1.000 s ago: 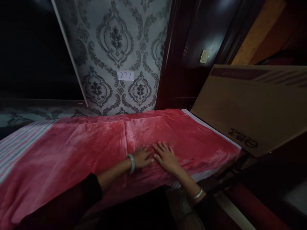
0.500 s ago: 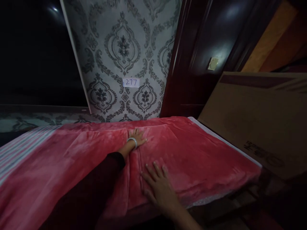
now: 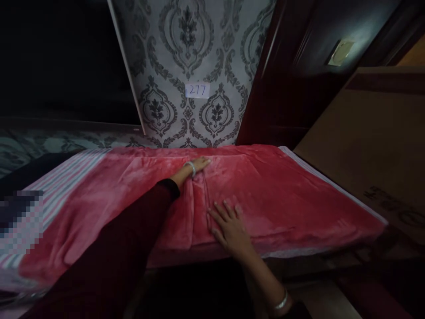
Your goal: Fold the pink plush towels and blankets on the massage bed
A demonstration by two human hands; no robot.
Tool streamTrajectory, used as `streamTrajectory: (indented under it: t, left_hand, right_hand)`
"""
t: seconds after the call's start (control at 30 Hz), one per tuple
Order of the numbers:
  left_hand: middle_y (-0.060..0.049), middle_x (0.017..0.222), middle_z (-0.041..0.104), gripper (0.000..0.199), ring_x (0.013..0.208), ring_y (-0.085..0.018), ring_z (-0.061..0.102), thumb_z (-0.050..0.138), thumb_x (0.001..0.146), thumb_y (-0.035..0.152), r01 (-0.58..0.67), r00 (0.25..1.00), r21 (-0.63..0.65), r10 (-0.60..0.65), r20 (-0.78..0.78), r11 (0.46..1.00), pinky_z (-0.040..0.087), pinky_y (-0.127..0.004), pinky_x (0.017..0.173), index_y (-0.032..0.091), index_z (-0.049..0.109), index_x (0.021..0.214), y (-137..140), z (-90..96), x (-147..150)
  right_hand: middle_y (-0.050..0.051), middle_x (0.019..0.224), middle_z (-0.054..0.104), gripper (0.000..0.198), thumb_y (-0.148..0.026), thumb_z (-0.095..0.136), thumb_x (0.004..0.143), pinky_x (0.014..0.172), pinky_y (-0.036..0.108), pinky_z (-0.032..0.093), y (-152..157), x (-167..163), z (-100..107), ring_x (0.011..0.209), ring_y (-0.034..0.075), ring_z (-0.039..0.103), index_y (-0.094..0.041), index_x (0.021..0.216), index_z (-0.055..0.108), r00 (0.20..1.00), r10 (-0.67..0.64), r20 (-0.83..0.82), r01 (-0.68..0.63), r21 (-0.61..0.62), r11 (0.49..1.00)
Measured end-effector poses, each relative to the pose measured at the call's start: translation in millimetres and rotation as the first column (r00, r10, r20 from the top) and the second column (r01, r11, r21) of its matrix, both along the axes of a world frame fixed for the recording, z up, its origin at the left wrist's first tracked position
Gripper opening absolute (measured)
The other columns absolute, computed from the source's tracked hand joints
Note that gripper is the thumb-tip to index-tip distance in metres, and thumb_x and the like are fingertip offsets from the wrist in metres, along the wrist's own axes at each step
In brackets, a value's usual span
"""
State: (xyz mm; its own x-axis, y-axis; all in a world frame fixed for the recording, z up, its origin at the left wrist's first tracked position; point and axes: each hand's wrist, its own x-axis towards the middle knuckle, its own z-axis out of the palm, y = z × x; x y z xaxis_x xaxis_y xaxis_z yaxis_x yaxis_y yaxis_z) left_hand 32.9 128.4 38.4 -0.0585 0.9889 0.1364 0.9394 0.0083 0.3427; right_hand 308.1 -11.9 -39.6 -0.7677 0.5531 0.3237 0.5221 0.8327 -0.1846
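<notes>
At far left, below the wall-hung flat-screen television (image 3: pixel 66 62): pink, white and blue-grey striped cloth (image 3: pixel 66 190), showing past the left end of the red-pink plush blanket (image 3: pixel 232 181). Spread lengthwise across the middle of the view, with shallow creases on its left half. Near the far edge, about centre: left hand (image 3: pixel 201 163), palm down, fingers extended, apparently grasping nothing; pressure not determinable. Best used, in judgement, as an anchor, holding the far end steady without bunching the pile. Running from there toward the near edge: narrow strip (image 3: pixel 198 217) between two fold edges, not quite even. Should be levelled with long, light strokes, never poked flat with fingertips. Just right of that strip: right hand (image 3: pixel 232 228), laid flat on the plush, fingers spread, gripping nothing. Well suited to sweeping; advisable to keep the whole palm down and avoid hooking a fold edge, likely to raise fresh wrinkles. At far right: cardboard box (image 3: pixel 368 137), just beside the blanket's end; contact not determinable.
</notes>
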Motion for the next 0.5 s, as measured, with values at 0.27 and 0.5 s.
streamTrajectory:
  t: [0.27, 0.5]
  left_hand:
    - [-0.011, 0.156, 0.042, 0.053, 0.145, -0.028, 0.036, 0.034, 0.101, 0.032, -0.077, 0.997, 0.009, 0.078, -0.026, 0.997, 0.026, -0.047, 0.122, 0.019, 0.042, 0.151, -92, 7.4, -33]
    - [-0.010, 0.168, 0.008, 0.077, 0.151, -0.046, 0.002, 0.042, 0.092, 0.066, -0.198, 0.954, -0.190, 0.144, -0.264, 0.962, 0.006, -0.072, 0.117, 0.031, 0.024, 0.158, -133, -32.6, 3]
  right_hand:
    - [0.003, 0.160, 0.037, 0.052, -0.041, 0.048, 0.100, 0.116, 0.061, 0.022, -2, 1, 3, 0.148, 0.034, 0.026, -0.031, 0.151, 0.044, 0.999, -0.024, 0.027, 0.024, 0.021, 1.000]
    - [0.002, 0.160, 0.037, 0.052, -0.041, 0.045, 0.101, 0.117, 0.058, 0.023, -1, 1, 3, 0.148, 0.032, 0.027, -0.031, 0.151, 0.043, 0.997, -0.045, 0.058, 0.043, 0.042, 0.998]
